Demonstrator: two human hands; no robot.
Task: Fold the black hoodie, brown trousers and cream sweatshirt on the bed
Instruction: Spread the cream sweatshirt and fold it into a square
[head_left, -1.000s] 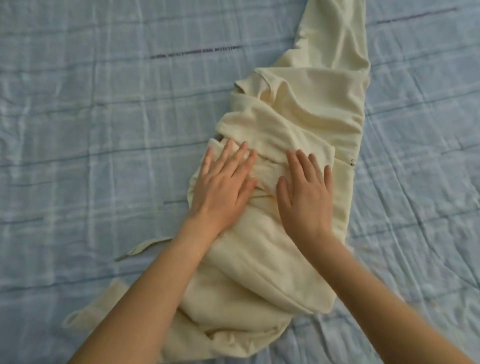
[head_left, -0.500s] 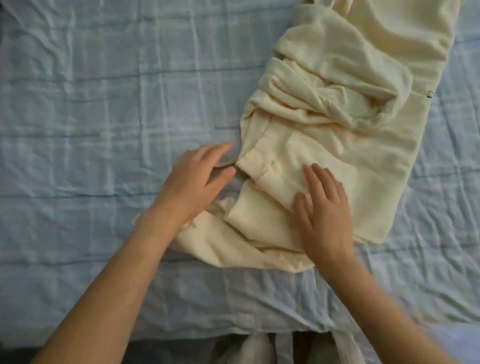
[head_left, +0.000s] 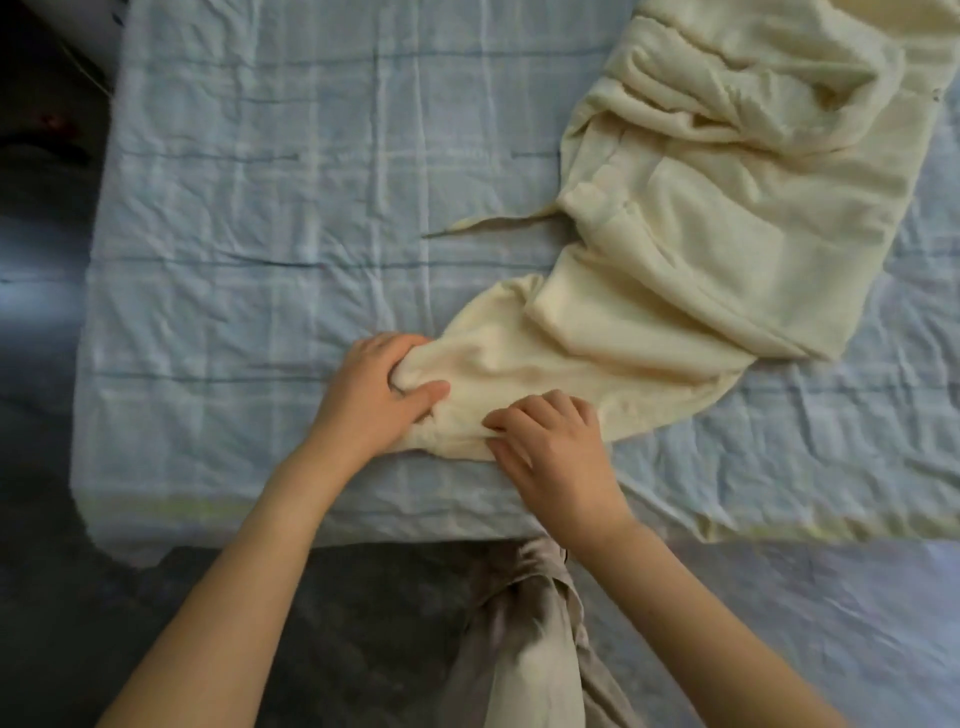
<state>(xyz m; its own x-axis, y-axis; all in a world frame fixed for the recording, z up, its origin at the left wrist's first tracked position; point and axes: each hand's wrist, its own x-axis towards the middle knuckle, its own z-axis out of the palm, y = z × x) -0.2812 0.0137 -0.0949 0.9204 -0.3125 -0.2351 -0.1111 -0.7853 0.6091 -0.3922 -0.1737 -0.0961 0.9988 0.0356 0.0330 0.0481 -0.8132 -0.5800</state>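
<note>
Counted on the bed (head_left: 249, 291): one cream sweatshirt (head_left: 701, 249), lying right of centre, from the far right corner down to the near edge. One drawstring end (head_left: 488, 222) in sight, sticking out to the left of the garment. Hands: two, the left hand (head_left: 376, 400) and the right hand (head_left: 553, 449), side by side at the near end of the cloth. Bare forearms (head_left: 249, 582): two. Beds: one. Beige cloth (head_left: 524, 649) hanging near, below the bed edge: one piece.

The bed (head_left: 270, 525) is covered by a wrinkled pale-blue checked sheet (head_left: 260, 208). Dark floor (head_left: 41, 467) shows along its left side and near edge, under dim, soft light.
</note>
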